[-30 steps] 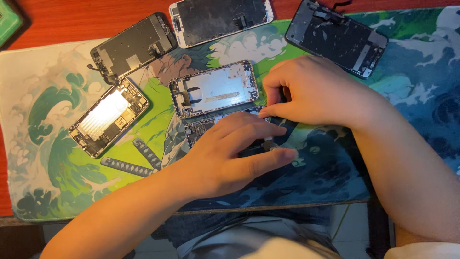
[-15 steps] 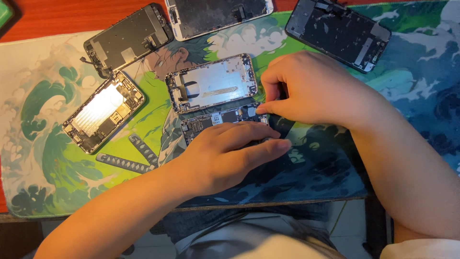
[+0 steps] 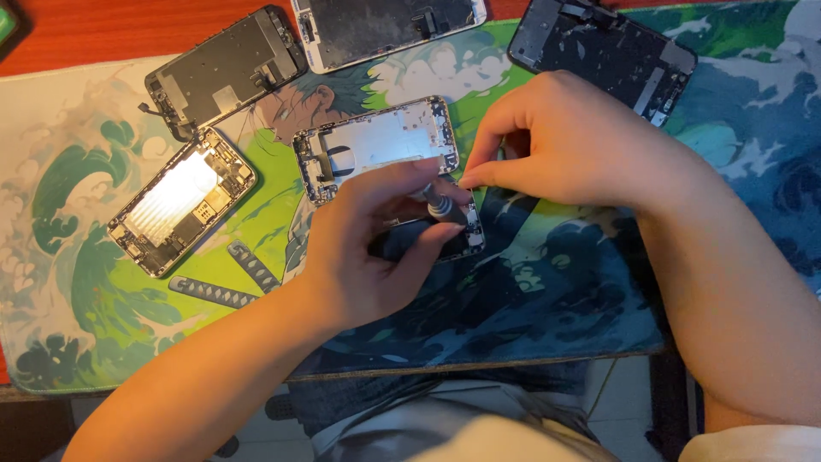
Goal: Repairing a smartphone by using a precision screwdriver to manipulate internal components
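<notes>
desk mat (image 3: 103, 325) with green and blue wave art covers most of the reddish wooden table (image 3: 77, 38), and everything else lies on or beside it. at twelve o'clock a white-rimmed phone screen panel (image 3: 389, 26) sits face down; at one o'clock lies a dark screen panel (image 3: 603, 51), and at eleven o'clock another dark panel (image 3: 222, 73) tilts across the mat's upper edge. at nine o'clock an opened phone body (image 3: 180, 201) shows a shiny battery. near the centre rests a silver phone housing (image 3: 376, 145), the piece being worked on, with a small dark circuit board (image 3: 466, 239) just below it at its five o'clock corner.

the person's left hand (image 3: 368, 248) comes in from seven o'clock, fingers curled narrow around the small screwdriver (image 3: 440, 204), its thumb lying across the housing's lower edge. the right hand (image 3: 556, 150) comes in from four o'clock, thumb and forefinger pinched together at the screwdriver's top; whether they grip it or only touch it cannot be told. the screwdriver tip is hidden by the left fingers.
</notes>
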